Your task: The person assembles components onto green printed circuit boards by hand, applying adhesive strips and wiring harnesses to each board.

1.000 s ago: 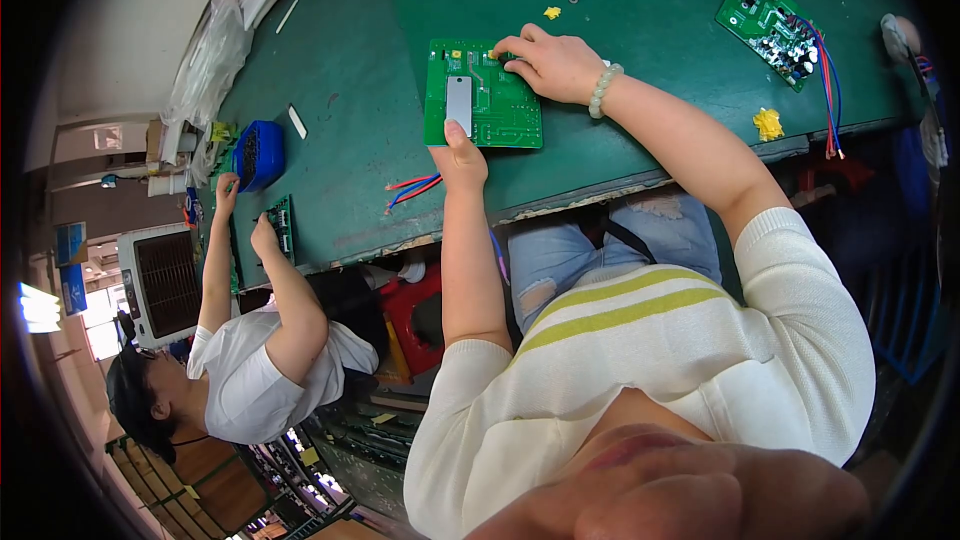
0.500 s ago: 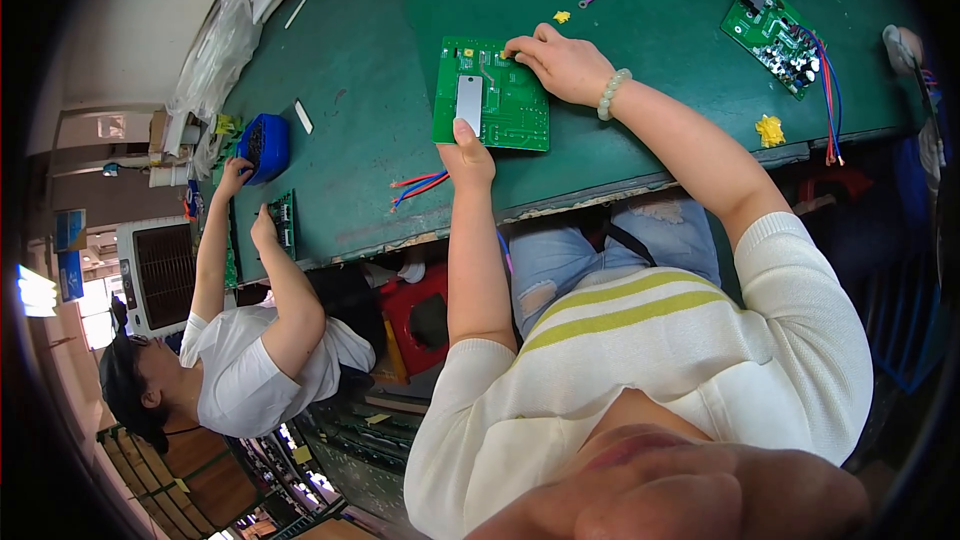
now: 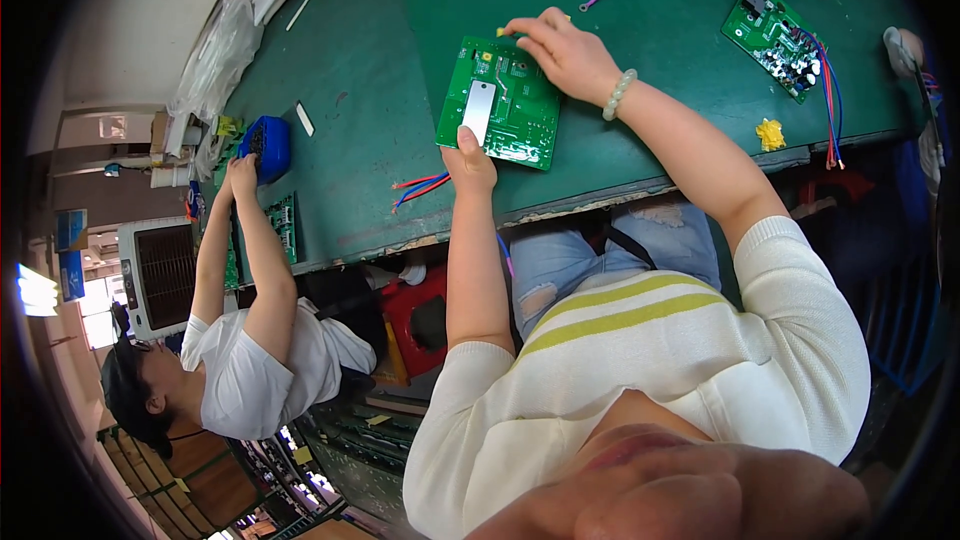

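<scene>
My left hand grips a green circuit board at its lower left edge, the thumb on top against a silver-grey metal plate. The board is tilted up off the table, and a small yellow square sits near its top. Just above the board's upper edge, my right hand pinches a small yellow piece that looks like tape. Red and blue wire ends stick out beside my left wrist. Whatever lies under the board is hidden.
Circuit boards with red and blue wires lie on the green table at the far right. A crumpled yellow piece is near the front edge. At left, a co-worker reaches to a blue bin.
My right fingers have lifted off the board's top right corner with the yellow piece between them. The board has tilted and turned slightly. The co-worker's hands have come together at the blue bin.
</scene>
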The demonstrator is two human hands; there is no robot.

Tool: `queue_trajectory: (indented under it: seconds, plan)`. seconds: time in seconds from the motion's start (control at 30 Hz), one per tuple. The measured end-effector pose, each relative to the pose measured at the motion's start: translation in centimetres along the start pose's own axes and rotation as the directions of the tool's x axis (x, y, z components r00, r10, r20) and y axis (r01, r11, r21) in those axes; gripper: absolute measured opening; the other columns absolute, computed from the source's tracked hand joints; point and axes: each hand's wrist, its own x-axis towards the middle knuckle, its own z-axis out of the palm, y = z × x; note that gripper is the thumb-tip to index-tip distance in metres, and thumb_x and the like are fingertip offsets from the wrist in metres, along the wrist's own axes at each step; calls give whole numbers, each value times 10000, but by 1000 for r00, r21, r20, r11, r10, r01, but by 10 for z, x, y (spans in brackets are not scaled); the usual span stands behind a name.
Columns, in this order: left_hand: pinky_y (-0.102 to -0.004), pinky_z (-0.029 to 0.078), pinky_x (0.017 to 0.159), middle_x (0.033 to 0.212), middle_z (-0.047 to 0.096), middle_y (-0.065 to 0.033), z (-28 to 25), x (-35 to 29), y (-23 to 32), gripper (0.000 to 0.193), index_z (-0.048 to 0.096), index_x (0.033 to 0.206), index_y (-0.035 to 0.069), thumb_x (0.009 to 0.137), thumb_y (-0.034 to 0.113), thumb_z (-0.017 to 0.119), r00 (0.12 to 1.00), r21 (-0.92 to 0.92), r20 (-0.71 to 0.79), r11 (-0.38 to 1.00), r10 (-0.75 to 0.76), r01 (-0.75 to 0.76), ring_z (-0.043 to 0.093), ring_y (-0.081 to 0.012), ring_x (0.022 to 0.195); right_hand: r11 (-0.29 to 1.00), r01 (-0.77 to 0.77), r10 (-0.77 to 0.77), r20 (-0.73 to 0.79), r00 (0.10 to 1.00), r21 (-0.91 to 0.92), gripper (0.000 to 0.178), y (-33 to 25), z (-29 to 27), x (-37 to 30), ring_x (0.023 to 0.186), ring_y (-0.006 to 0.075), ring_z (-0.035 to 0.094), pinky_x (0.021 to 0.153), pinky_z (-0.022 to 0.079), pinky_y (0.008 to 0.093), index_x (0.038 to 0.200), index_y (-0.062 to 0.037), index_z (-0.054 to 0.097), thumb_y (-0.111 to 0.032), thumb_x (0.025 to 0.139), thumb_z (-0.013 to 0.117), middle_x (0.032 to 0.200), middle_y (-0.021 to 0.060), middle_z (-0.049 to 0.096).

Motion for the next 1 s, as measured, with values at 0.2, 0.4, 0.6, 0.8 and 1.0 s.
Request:
queue_trajectory:
  seconds: [0.2, 0.4, 0.6, 0.8, 1.0]
  plan:
    - [-373, 452, 816, 1022, 613, -150, 2, 2, 0, 710, 545, 1123, -64, 925, 595, 371, 1000, -28, 29, 1000, -1, 2, 581, -243, 933, 978, 168, -166, 25, 986, -121, 218, -6, 12, -2, 657, 231, 608, 536, 515, 367, 1135, -227, 603, -305, 941, 540, 925, 34, 533]
    - [-349, 450, 814, 1052, 606, -129, -1, 2, -2, 600, 535, 1134, -56, 951, 488, 359, 998, -139, 65, 990, 4, 6, 582, -217, 935, 980, 147, -131, 119, 984, -135, 214, -8, 12, -2, 676, 237, 616, 567, 519, 372, 1122, -231, 606, -319, 942, 534, 929, 40, 539]
    - [-361, 459, 798, 1013, 620, -140, 3, 1, 7, 720, 545, 1124, -67, 921, 606, 385, 999, -93, 53, 996, -8, 13, 586, -229, 917, 991, 96, -78, 169, 983, -97, 234, -8, 7, -2, 741, 245, 625, 623, 523, 380, 1154, -238, 576, -313, 936, 536, 939, 48, 548]
    - [-350, 442, 815, 1044, 609, -121, 0, 2, 7, 598, 544, 1124, -54, 947, 492, 374, 995, -66, 95, 998, 11, -4, 577, -215, 937, 995, 83, -72, 191, 979, -49, 236, -9, 10, 0, 752, 249, 627, 641, 522, 378, 1154, -236, 570, -320, 936, 533, 954, 50, 558]
    - [-369, 459, 803, 1017, 632, -147, 1, 2, 8, 674, 555, 1134, -58, 931, 563, 394, 996, -49, 85, 999, -17, 21, 592, -238, 930, 996, 56, -45, 149, 988, -74, 201, -13, 17, 0, 743, 244, 627, 637, 520, 373, 1107, -229, 606, -315, 947, 520, 940, 39, 554]
